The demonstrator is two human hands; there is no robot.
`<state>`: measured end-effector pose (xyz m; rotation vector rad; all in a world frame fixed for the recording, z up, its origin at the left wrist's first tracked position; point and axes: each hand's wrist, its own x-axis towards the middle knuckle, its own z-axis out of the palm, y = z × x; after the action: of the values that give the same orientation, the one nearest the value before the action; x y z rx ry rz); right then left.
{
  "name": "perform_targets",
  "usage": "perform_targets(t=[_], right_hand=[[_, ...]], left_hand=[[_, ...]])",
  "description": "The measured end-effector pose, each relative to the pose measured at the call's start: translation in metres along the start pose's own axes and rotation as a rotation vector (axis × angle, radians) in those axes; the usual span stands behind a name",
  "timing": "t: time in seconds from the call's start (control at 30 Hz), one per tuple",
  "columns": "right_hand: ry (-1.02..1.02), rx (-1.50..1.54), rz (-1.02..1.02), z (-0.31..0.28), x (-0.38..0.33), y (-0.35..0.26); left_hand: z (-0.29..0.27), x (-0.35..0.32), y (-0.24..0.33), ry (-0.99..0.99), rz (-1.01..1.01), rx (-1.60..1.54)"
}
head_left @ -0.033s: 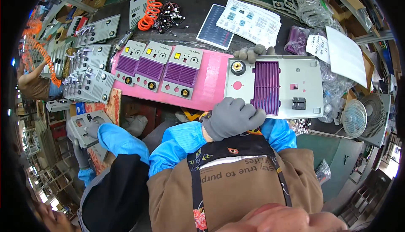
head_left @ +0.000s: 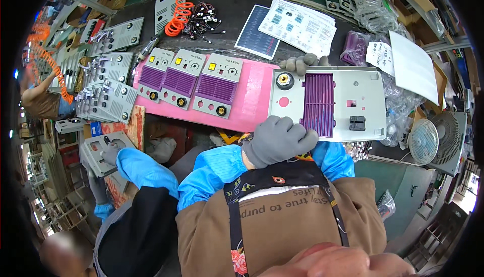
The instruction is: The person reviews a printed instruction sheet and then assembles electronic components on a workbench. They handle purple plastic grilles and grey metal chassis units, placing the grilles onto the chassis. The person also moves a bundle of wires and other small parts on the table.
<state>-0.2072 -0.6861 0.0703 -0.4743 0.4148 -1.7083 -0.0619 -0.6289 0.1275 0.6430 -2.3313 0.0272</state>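
My right hand (head_left: 304,64), in a grey glove, reaches beneath a light grey machine panel (head_left: 345,120); its fingertips curl over the far edge. The panel's inner side faces up, with a purple louvred grille (head_left: 318,104), a brass connector (head_left: 285,80) and a black rocker switch (head_left: 357,123). At the near left edge is my left hand (head_left: 277,141), also gloved, its fingers curled closed; whatever they hold is hidden. Left of it, three finished-looking panels (head_left: 218,86) with purple grilles and yellow switches lie face up on a pink mat (head_left: 254,93).
Stacked grey panels (head_left: 118,68) stand at the left, beside a coiled orange hose (head_left: 179,5) and bundled wires (head_left: 204,20). Paper sheets (head_left: 300,25) lie at the back. A fan (head_left: 423,141) is at the right. A co-worker's gloved hand (head_left: 110,153) holds another panel (head_left: 96,148).
My hands and the panel keep their places. At the lower left, the co-worker's head shows differently, and their gloved hand has shifted very slightly.
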Motion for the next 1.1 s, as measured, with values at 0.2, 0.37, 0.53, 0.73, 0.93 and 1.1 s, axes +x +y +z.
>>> perform_targets(t=[0.2,0.37,0.53,0.73,0.93,1.1], right_hand=[[0.128,-0.307,0.093,-0.007,-0.014,0.004],[0.222,-0.714,0.212,-0.038,-0.048,-0.026],[0.125,-0.873,0.345,-0.065,-0.035,-0.023],[0.038,-0.966,0.455,-0.061,-0.023,-0.015],[-0.009,-1.023,0.454,-0.057,0.006,-0.003],[-0.03,-1.07,0.468,-0.051,0.012,0.007]], left_hand=[[-0.013,-0.006,-0.008,-0.058,-0.059,-0.034],[-0.011,-0.016,-0.018,0.214,-0.33,-0.26],[0.015,-0.052,-0.033,0.173,-0.948,-0.522],[0.008,-0.098,-0.041,-0.026,-1.443,-0.872],[0.073,-0.153,-0.054,-0.308,-1.464,-0.577],[0.083,-0.163,-0.059,-0.397,-1.552,-0.657]])
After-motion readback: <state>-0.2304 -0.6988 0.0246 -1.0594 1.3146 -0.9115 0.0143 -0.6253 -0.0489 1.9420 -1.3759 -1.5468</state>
